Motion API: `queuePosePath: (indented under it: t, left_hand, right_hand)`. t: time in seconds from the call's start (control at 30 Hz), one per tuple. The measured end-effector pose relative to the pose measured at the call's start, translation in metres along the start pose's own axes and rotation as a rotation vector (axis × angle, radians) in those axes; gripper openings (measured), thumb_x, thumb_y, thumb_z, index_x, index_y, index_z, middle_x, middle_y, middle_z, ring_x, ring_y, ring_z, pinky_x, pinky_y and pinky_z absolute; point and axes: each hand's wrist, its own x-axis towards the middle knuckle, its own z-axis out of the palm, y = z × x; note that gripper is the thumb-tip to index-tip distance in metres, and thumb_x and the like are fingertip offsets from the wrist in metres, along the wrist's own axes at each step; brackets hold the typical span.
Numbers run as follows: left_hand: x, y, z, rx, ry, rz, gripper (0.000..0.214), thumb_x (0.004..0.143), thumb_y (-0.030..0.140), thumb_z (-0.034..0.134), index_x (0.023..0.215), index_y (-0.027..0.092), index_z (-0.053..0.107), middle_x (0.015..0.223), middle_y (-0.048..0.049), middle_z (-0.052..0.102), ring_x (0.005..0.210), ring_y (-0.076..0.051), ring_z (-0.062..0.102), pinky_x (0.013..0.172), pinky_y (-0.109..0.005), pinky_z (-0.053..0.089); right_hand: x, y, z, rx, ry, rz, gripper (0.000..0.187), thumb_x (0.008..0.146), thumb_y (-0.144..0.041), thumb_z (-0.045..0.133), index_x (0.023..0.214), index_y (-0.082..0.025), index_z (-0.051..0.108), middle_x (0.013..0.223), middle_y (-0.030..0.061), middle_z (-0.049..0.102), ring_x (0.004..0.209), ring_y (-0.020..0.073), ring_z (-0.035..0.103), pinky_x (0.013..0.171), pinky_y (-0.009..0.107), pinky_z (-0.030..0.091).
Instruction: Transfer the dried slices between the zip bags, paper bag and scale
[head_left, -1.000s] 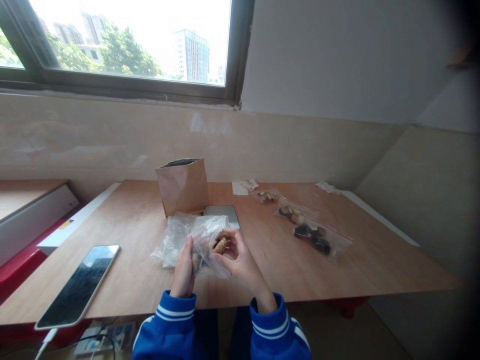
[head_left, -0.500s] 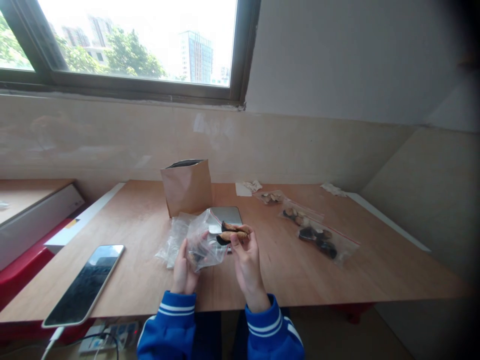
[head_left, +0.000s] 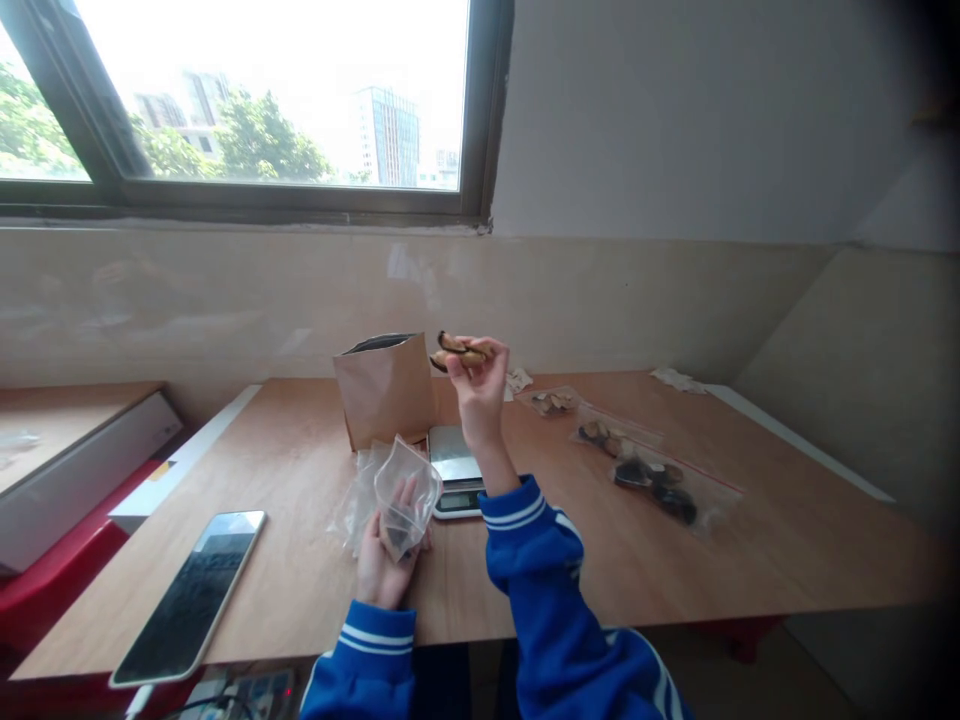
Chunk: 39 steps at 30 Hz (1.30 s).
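Brown pieces (head_left: 459,353) pinched in fingers of right hand (head_left: 480,385), raised near far edge of counter (head_left: 750,540) | left hand (head_left: 384,562) clasps plastic bag (head_left: 409,492) | step: likely carrying pieces; next needs aimed release

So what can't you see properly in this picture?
All in the head view:
Inside of the paper bag: hidden by its own front wall.
Display of the scale: too small to read.
The brown pieces in the right hand: too small to name.
Dark bit in the clear bag held by the left hand: blurred by crinkled plastic.
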Motion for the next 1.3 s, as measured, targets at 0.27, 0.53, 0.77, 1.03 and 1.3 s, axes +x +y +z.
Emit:
queuePosePath:
  t: [0.27,0.53,0.77,1.03,1.3]
  left_hand:
    - [0.004,-0.001,-0.004,0.02,0.017,0.002,0.053,0.093,0.025,0.03,0.145,0.031,0.022,0.132,-0.0055,0.056,0.106,-0.02,0.063,0.079,-0.032,0.056]
    - [0.004,-0.002,-0.006,0.038,0.038,0.003,0.053,0.093,0.025,0.033,0.145,0.031,0.023,0.134,-0.0034,0.054,0.107,-0.018,0.062,0.087,-0.032,0.054]
    - [0.004,-0.003,-0.005,0.029,0.053,0.009,0.051,0.093,0.024,0.032,0.143,0.029,0.029,0.13,-0.0045,0.058,0.105,-0.02,0.063,0.08,-0.032,0.056]
    - [0.006,-0.004,-0.008,0.007,0.014,0.018,0.051,0.094,0.027,0.03,0.145,0.029,0.026,0.133,-0.0045,0.056,0.11,-0.02,0.06,0.093,-0.036,0.049]
    - [0.008,-0.003,-0.013,-0.094,-0.014,0.009,0.051,0.094,0.027,0.03,0.145,0.024,0.025,0.122,-0.0067,0.064,0.11,-0.023,0.06,0.098,-0.044,0.045]
  right_hand:
    - [0.084,0.057,0.07,-0.305,-0.342,-0.181,0.03,0.08,-0.02,0.057,0.103,-0.022,0.037,0.106,0.0051,0.053,0.097,0.0143,0.055,0.09,0.031,0.045]
    - [0.068,0.081,0.066,-0.396,-0.647,-0.159,0.028,0.076,-0.013,0.056,0.099,-0.022,0.042,0.098,0.003,0.053,0.09,0.014,0.052,0.089,0.03,0.044]
    - [0.065,0.068,0.059,-0.362,-0.731,-0.1,0.019,0.079,-0.018,0.055,0.095,-0.022,0.045,0.08,-0.0024,0.055,0.07,0.0117,0.053,0.071,0.026,0.048]
    - [0.071,0.048,0.054,-0.357,-0.843,-0.04,0.009,0.08,-0.015,0.054,0.084,-0.021,0.048,0.085,-0.0009,0.061,0.081,0.0124,0.059,0.072,0.024,0.047]
    - [0.066,0.04,0.054,-1.086,-0.929,-0.136,0.028,0.096,-0.037,0.038,0.103,-0.018,0.058,0.098,0.0085,0.067,0.089,0.0196,0.062,0.076,0.029,0.044]
